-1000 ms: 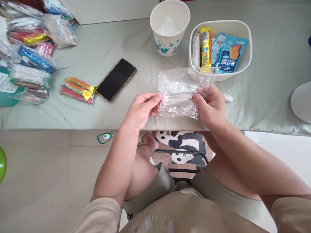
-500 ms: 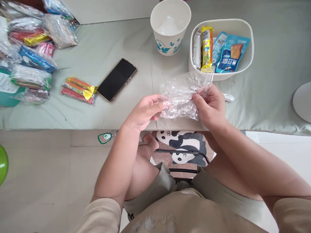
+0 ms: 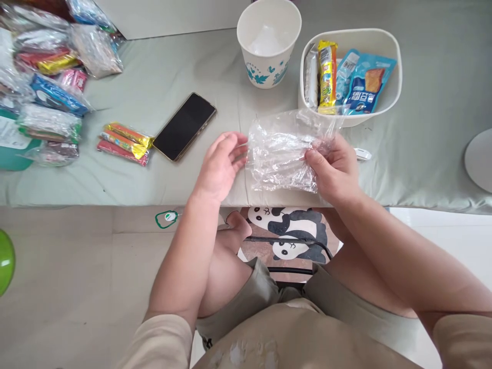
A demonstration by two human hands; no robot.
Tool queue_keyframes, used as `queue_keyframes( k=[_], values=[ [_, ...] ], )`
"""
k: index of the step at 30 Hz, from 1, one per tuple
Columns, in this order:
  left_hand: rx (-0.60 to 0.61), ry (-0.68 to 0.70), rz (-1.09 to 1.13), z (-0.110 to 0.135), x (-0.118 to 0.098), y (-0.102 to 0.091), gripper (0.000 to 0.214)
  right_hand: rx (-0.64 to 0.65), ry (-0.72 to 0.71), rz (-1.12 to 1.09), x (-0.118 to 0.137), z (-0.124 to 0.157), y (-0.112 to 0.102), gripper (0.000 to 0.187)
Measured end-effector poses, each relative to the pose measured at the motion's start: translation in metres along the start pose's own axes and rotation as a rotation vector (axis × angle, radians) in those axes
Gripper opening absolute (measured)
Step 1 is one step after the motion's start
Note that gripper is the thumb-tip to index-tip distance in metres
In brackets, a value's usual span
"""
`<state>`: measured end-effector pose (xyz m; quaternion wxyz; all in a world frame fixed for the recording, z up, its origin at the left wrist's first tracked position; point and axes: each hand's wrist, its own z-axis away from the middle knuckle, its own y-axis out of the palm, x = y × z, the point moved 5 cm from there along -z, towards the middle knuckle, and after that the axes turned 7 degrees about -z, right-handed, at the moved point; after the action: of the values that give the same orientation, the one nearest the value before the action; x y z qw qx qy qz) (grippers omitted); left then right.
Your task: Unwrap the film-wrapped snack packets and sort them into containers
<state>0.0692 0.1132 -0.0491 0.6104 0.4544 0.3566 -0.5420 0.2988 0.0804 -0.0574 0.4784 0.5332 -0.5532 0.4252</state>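
A crinkled clear plastic bag [image 3: 282,151] hangs over the front part of the cloth-covered surface. My right hand [image 3: 336,166] pinches it at its right side, thumb on top. Just off the bag's left edge is my left hand [image 3: 221,164], its fingers apart and holding nothing. Behind the bag stands a white bin [image 3: 390,105] with a yellow snack stick [image 3: 328,77], a blue snack pouch [image 3: 369,84] and other packets inside. The bag's top edge overlaps the bin's front in this view. A white paper cup [image 3: 269,69] with teal leaves holds some clear plastic.
A black phone [image 3: 185,125] lies left of my left hand, beside several wrapped snack sticks [image 3: 125,142]. Bagged snacks [image 3: 54,87] pile up at the far left. A small white object [image 3: 362,154] sits behind my right hand. A white round object [image 3: 480,160] is at the right edge.
My left hand has let go of the plastic bag and moved left, its fingers opening. The bag now spreads wider and flatter from my right hand, which stays almost in place.
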Motion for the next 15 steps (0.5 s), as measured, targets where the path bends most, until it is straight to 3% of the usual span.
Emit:
queue_keyframes(
  k=[3,5,11,12,15],
  values=[
    [0.209,-0.076,0.032,0.002,0.010,0.019,0.059,0.087,0.042,-0.013,0.002,0.003,0.005,0.012],
    [0.282,-0.136,-0.002,0.005,0.013,0.025,0.065,0.099,0.064,0.003,0.004,0.002,0.005,0.012],
    [-0.002,0.016,-0.066,0.000,0.005,0.006,0.044,0.069,0.244,0.016,-0.001,0.000,0.005,0.016],
    [0.011,0.019,-0.046,0.000,0.005,0.007,0.042,0.081,0.271,-0.002,-0.001,0.000,0.006,0.017],
    [0.199,-0.093,-0.078,0.002,0.010,0.018,0.040,0.074,0.283,0.021,0.001,0.000,0.008,0.015]
  ],
)
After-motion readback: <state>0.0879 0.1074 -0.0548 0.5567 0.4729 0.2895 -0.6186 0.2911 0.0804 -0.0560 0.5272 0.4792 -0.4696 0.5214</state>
